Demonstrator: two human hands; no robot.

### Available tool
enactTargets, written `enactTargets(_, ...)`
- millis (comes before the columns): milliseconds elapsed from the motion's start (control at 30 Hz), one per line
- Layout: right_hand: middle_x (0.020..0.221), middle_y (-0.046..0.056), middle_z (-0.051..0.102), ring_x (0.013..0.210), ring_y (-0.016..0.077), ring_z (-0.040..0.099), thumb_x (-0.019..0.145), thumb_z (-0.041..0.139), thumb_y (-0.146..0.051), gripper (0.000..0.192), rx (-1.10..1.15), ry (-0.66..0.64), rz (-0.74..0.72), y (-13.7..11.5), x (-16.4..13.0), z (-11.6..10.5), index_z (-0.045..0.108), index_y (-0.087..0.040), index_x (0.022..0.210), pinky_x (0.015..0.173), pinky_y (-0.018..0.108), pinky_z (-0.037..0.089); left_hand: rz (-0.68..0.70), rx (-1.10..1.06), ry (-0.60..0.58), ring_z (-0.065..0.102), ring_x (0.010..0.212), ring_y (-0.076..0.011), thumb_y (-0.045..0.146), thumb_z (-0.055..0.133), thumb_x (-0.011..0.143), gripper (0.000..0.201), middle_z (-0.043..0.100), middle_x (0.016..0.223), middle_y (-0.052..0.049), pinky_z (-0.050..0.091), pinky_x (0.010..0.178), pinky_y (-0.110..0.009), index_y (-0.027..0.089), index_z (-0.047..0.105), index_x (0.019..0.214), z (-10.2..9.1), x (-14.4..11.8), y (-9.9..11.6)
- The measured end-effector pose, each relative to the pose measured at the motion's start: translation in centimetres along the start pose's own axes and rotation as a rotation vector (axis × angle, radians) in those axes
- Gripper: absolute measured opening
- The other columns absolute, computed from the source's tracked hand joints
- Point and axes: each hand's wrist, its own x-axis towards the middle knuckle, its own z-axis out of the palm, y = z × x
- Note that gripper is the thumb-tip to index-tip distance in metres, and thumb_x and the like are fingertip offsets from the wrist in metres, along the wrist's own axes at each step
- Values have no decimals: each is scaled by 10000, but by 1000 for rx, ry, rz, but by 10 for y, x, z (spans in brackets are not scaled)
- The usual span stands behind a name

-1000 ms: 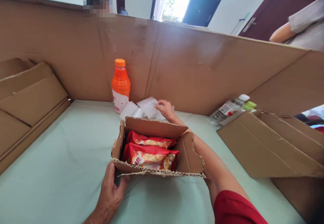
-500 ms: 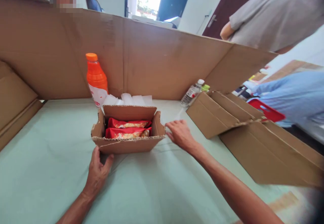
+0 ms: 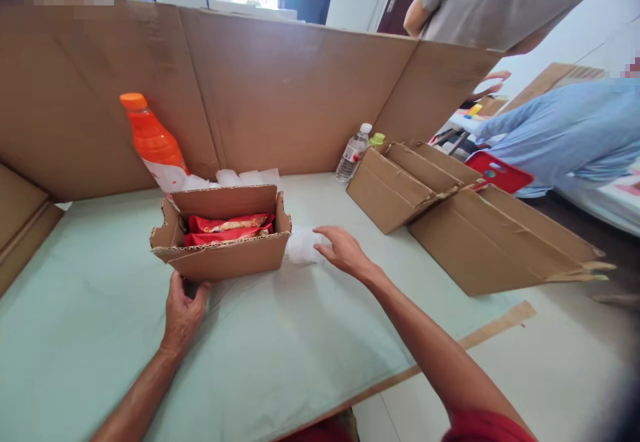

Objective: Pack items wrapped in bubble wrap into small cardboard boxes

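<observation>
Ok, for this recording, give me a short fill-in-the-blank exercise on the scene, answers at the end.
1. Inside the open cardboard box, ____ red snack packets show.
2. The person's ____ hand is at the white translucent wrap beside the box.
3. The clear water bottle at the back has a ____ cap.
4. In the picture, the orange-capped bottle is behind the box's ____ end.
Missing words: two; right; white; left.

2 red packets (image 3: 220, 236), brown box (image 3: 235, 262)

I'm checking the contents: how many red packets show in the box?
2: the front packet in the box and the rear packet just behind it; more may be hidden underneath.
</observation>
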Motion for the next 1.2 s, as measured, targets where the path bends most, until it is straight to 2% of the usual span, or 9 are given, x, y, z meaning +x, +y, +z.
enactTargets(67,1319,106,699,1280,283,592,893,671,-239,452,-35,-53,10,-5,21,10,635,-200,1342,1068,409,459,-35,-14,-13,544,764,-154,391,697,755,413,564,888,10,442,662,-263,212,522,1083,0,2,0)
enactTargets(133,1144,99,768,1162,284,659,879,673,-197,407,-43,-74,21,-8,30,17,670,-190,1286,1005,399,476,-65,-20,-19,548,752,-159,402,694,742,404,560,859,11,447,662,-272,206,533,1057,-2,4,3)
enactTargets(267,910,56,786,975,247,711,888,611,-146,261,-46,-110,48,3,13,14,740,-194,1110,918,354,471,-105,-61,-85,634,908,-212,459,687,723,491,649,997,-52,509,797,-326,190,563,1115,-16,5,10)
enactTargets(400,1137,62,761,1052,235,694,913,611,-223,258,5,-123,57,20,-10,9,725,-217,1144,918,340,476,-177,-1,-95,645,1019,-242,521,722,680,682,642,1213,-101,513,879,-361,198,536,1252,-31,3,12)
enactTargets(600,1400,151,626,1271,332,581,860,688,-272,380,46,65,-59,11,-3,30,676,-191,1231,1015,488,456,-137,135,-79,634,863,-224,547,751,654,621,649,1058,-73,519,759,-349,195,544,1122,-16,10,17)
enactTargets(767,1336,163,653,1221,315,599,870,646,-293,553,268,68,-343,-23,-6,51,525,-164,1393,1011,482,462,-103,133,-48,641,857,-234,525,722,713,521,664,964,-59,521,755,-354,190,554,1075,-7,8,12)
enactTargets(933,1234,138,682,1104,303,640,902,606,-318,473,397,73,-300,-42,-14,62,534,-193,1352,932,446,506,-172,136,-46,676,874,-253,526,724,728,503,697,981,-71,540,773,-370,196,567,1074,-14,-5,2)
enactTargets(1033,1198,119,704,1092,298,650,918,585,-301,426,413,58,-244,-49,6,61,566,-202,1333,947,442,499,-125,119,-37,664,862,-236,509,695,756,462,683,966,-59,535,759,-352,197,561,1070,-7,14,8)
enactTargets(1200,1315,120,685,1196,294,625,882,596,-234,458,364,-1,-218,-40,59,51,599,-184,1337,1027,454,468,-68,100,-48,645,841,-220,471,662,735,468,655,943,-51,532,760,-356,181,559,1087,11,75,14)
